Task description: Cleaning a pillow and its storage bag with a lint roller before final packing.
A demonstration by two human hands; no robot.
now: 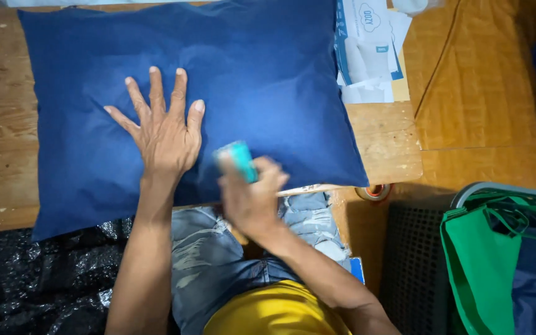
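Observation:
A dark blue pillow (268,80) lies flat on a low wooden table (386,142). My left hand (164,127) rests palm down on it with the fingers spread wide. My right hand (252,195) is blurred near the pillow's front edge and grips a small teal object (241,159), held just above the fabric. What the teal object is I cannot tell.
White and blue printed papers (370,49) lie at the pillow's far right corner. A tape roll (375,192) sits under the table's edge. A black mesh basket (414,260) holds a green bag (488,260). Black plastic sheeting (38,285) covers the floor at left.

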